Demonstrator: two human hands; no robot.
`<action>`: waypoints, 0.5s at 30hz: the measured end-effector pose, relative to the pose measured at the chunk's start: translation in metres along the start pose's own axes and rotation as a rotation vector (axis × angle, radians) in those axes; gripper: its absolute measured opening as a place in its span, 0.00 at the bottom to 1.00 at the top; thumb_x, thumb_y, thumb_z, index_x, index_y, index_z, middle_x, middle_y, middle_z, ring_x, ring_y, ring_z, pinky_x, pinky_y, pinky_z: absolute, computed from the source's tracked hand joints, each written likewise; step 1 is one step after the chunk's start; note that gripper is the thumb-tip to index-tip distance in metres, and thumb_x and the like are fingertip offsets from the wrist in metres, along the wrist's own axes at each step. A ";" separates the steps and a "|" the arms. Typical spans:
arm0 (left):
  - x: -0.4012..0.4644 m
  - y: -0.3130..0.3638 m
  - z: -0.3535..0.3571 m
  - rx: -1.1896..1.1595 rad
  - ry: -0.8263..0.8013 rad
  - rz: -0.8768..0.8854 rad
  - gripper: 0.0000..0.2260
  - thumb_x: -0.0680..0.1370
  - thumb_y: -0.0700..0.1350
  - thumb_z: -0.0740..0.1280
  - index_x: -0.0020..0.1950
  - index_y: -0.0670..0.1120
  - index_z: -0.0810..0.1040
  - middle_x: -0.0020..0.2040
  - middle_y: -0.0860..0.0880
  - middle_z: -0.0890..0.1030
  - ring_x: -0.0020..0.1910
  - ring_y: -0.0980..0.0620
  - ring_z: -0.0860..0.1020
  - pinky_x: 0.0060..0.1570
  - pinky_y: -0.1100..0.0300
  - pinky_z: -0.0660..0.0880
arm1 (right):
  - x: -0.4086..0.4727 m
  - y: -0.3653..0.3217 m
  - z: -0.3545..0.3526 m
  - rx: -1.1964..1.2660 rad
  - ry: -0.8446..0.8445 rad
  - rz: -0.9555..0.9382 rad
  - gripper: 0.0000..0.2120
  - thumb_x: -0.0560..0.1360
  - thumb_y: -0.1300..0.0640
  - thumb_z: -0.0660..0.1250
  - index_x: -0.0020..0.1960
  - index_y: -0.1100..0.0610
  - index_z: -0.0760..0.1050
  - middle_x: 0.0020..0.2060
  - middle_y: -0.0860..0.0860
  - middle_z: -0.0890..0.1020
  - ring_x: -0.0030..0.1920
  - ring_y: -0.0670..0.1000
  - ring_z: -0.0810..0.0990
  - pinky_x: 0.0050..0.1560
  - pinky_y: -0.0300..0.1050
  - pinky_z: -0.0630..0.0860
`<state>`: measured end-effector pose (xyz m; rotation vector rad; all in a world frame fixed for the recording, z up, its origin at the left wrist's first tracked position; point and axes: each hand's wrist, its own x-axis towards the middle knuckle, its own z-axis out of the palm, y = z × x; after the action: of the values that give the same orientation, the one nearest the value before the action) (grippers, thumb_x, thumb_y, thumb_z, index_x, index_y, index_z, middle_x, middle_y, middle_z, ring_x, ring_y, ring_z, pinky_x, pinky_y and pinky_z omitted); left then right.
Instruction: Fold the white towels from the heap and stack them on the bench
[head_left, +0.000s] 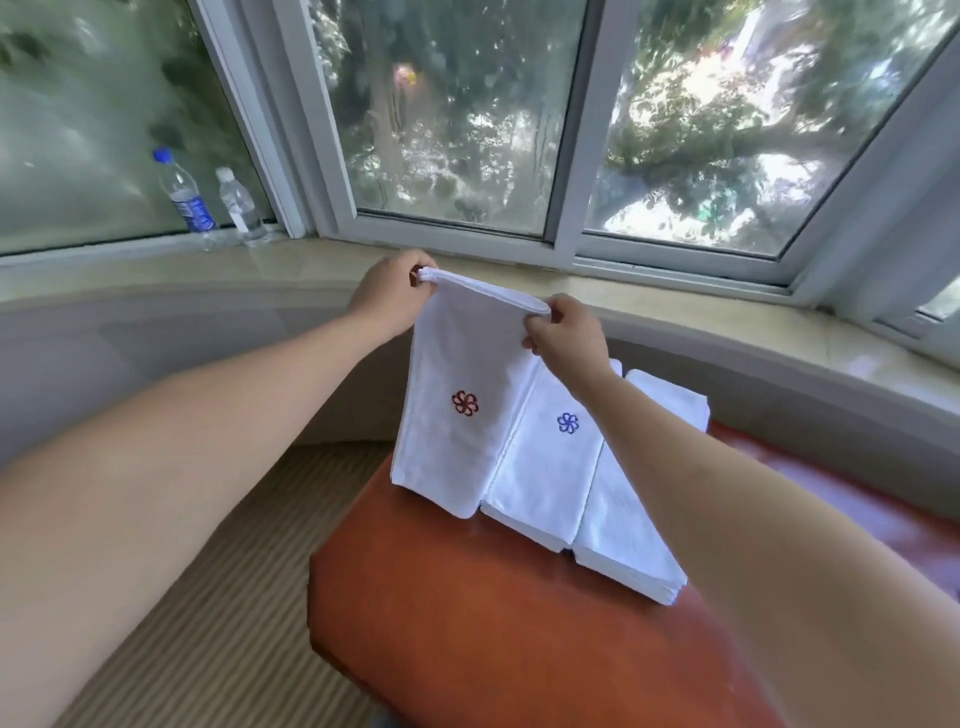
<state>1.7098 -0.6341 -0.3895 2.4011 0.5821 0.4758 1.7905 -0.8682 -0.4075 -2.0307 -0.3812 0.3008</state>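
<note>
Orange bench (467, 623) under bay window (447, 130); both hands (483, 312) pinch a folded towel (457, 415).

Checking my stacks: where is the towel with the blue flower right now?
In the head view, the blue-flower towel tops a folded stack on the orange bench, just right of the red-flower towel held up by both hands.

Both hands, left hand (393, 291) and right hand (566, 335), pinch a folded white towel (457, 410) over the stacks (587, 483) on the orange bench (493, 623).
</note>
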 end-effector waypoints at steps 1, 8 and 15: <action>0.012 -0.003 0.007 -0.007 -0.019 0.006 0.04 0.79 0.47 0.66 0.52 0.54 0.79 0.49 0.55 0.81 0.47 0.50 0.77 0.44 0.55 0.72 | 0.008 0.002 0.002 -0.003 0.015 0.008 0.08 0.70 0.54 0.62 0.47 0.47 0.78 0.33 0.44 0.85 0.40 0.51 0.85 0.45 0.55 0.83; 0.099 -0.028 0.053 -0.068 -0.143 0.052 0.04 0.78 0.46 0.68 0.49 0.57 0.78 0.45 0.57 0.80 0.45 0.52 0.77 0.40 0.58 0.70 | 0.072 0.020 0.022 -0.004 0.143 0.086 0.10 0.73 0.56 0.63 0.52 0.50 0.80 0.35 0.46 0.86 0.42 0.48 0.85 0.45 0.48 0.82; 0.157 -0.073 0.118 -0.029 -0.319 0.007 0.02 0.79 0.45 0.67 0.50 0.52 0.78 0.50 0.52 0.82 0.48 0.48 0.78 0.46 0.55 0.75 | 0.128 0.062 0.053 -0.048 0.154 0.219 0.05 0.74 0.56 0.64 0.47 0.51 0.78 0.41 0.48 0.85 0.43 0.51 0.83 0.40 0.46 0.78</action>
<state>1.8748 -0.5581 -0.4939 2.3853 0.4208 0.0977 1.8968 -0.8031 -0.4940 -2.1301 -0.0705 0.2691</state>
